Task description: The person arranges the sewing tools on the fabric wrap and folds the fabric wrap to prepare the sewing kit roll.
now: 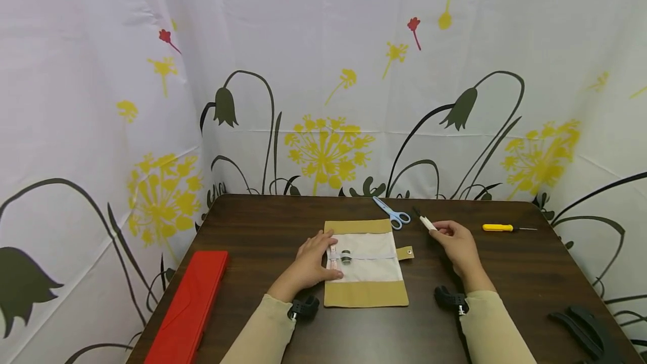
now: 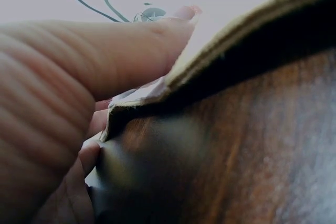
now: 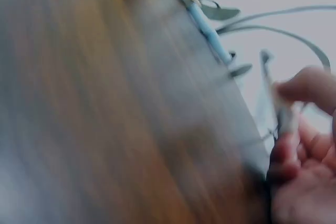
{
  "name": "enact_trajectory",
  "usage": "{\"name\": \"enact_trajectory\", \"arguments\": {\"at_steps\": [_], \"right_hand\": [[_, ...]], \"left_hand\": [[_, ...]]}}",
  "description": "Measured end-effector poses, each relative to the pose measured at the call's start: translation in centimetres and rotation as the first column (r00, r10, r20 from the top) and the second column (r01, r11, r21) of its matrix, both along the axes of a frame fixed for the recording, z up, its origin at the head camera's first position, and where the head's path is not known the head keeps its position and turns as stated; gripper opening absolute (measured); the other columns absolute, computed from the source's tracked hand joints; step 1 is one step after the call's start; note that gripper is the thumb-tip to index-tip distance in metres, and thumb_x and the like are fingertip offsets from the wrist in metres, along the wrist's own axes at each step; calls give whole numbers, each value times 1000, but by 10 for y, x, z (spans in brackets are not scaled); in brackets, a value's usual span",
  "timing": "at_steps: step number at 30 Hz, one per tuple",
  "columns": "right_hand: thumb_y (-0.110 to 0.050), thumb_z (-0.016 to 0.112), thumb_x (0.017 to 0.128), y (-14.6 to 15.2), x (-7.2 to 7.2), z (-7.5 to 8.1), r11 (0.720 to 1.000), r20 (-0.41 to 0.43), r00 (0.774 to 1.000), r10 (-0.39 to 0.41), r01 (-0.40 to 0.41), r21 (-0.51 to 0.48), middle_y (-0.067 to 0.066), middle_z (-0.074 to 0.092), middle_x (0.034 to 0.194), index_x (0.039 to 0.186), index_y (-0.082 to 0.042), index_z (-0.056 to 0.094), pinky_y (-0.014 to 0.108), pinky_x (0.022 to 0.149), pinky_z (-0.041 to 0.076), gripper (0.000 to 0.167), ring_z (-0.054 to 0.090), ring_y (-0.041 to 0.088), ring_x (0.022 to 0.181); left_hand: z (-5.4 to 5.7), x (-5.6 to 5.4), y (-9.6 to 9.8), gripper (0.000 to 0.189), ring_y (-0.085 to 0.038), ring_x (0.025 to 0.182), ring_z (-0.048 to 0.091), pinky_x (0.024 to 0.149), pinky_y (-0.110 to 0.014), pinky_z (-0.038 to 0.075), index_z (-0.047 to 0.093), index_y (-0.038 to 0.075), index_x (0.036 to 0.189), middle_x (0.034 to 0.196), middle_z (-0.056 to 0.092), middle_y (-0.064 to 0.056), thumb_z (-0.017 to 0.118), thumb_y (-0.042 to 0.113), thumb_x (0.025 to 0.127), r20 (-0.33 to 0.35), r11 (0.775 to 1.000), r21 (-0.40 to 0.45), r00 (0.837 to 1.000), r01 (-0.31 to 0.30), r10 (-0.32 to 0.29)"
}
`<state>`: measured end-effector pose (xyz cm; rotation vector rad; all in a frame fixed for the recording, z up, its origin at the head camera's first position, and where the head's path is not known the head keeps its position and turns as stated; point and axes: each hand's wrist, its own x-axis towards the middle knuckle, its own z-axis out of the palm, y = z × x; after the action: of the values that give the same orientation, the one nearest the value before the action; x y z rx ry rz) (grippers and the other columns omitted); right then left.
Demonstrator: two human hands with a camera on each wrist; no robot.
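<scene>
We are pinching a white-handled tool [image 1: 427, 223] with our right hand [image 1: 455, 242], near the light-blue scissors [image 1: 391, 214]; we are resting our left hand [image 1: 309, 262], thumb and forefinger spread, on the tan-and-white fabric organizer [image 1: 371, 268], left edge, tabletop [image 1: 263, 240].

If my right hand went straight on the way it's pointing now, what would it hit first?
Probably the patterned curtain beyond the table. Your right hand, leading with the white tool, seems to point just past the blue scissors, though depth is unclear and it might brush them.
</scene>
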<state>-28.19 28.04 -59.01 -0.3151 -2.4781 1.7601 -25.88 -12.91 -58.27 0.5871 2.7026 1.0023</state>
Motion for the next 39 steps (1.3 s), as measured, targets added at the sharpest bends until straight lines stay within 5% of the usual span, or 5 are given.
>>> {"name": "enact_trajectory", "arguments": {"at_steps": [3,8,18,30,39], "right_hand": [[-17,73,106,9,4,-3,958,-68,998,-11,-9,-287,-6,63,97,131,3,68,20,77,49,32,55,11,90],[-8,58,113,22,12,-10,712,-222,975,-1,-155,-685,-4,71,103,121,-9,69,21,82,52,14,63,10,91],[-1,47,115,9,17,-13,542,-330,939,93,-326,-774,-1,71,100,129,-9,68,21,81,59,27,70,11,88],[-15,67,109,-70,14,26,836,-245,905,347,-417,-357,0,61,104,141,-2,63,30,79,65,35,68,12,87],[-6,73,104,-134,-12,11,832,-162,945,283,-326,-449,3,61,98,141,-6,46,33,71,67,45,70,15,75]], "left_hand": [[0,0,0,87,-37,171,14,135,-68,9,52,13,160,182,28,-6,93,37,87,2,1000,8,1000,2,-2],[0,0,1,86,-36,172,14,135,-68,10,52,14,160,182,28,-6,92,38,88,3,1000,10,1000,5,-5],[-3,-2,1,86,-37,171,14,135,-68,10,53,12,159,181,29,-7,93,38,87,2,1000,9,1000,11,-11],[0,1,1,88,-40,171,16,134,-70,10,52,9,159,181,29,-10,93,39,87,0,1000,22,1000,13,-13],[0,1,1,86,-39,171,16,134,-70,9,53,9,158,181,30,-10,94,36,86,3,1000,20,1000,8,-8]]}}
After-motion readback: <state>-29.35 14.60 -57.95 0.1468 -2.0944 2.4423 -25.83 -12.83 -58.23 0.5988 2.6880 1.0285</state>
